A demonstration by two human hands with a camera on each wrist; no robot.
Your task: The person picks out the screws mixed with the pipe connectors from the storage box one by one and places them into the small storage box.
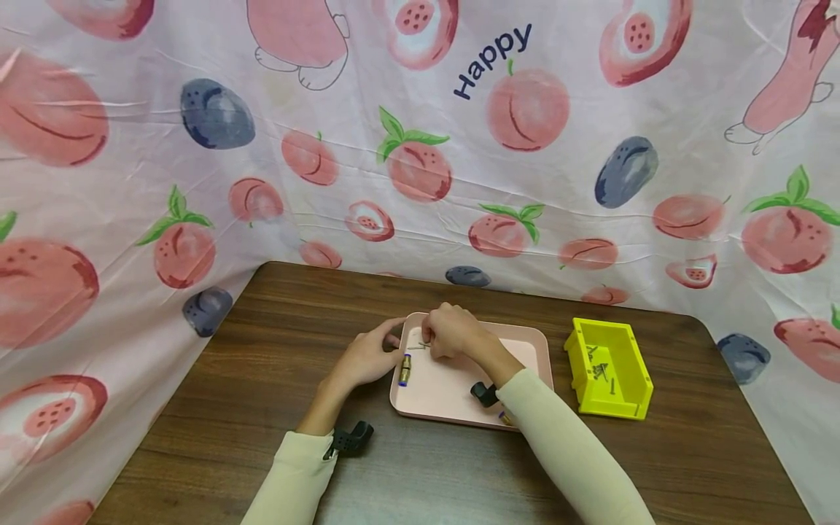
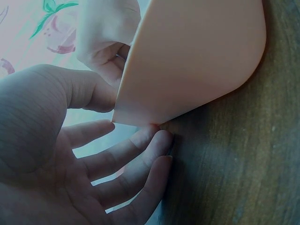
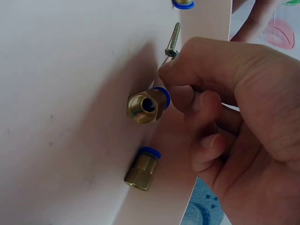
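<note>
A pale pink tray (image 1: 453,408) lies on the table. At its left rim my left hand (image 1: 372,356) holds it, thumb over the edge; in the left wrist view the fingertips (image 2: 154,130) are against the outer wall. My right hand (image 1: 453,332) reaches into the far left corner, fingers curled, thumb and forefinger right at some small screws (image 3: 173,42). I cannot tell whether a screw sits between them. Beside those fingertips is a brass fitting with a blue collar (image 3: 143,108); a second brass fitting (image 3: 140,173) lies nearby.
To the tray's right stands a yellow bin (image 1: 636,350) with several screws (image 1: 600,370) inside. Another fitting (image 1: 505,418) shows at the tray's near edge, partly behind the right forearm. A fruit-patterned cloth (image 1: 420,248) hangs behind the wooden table (image 1: 315,306).
</note>
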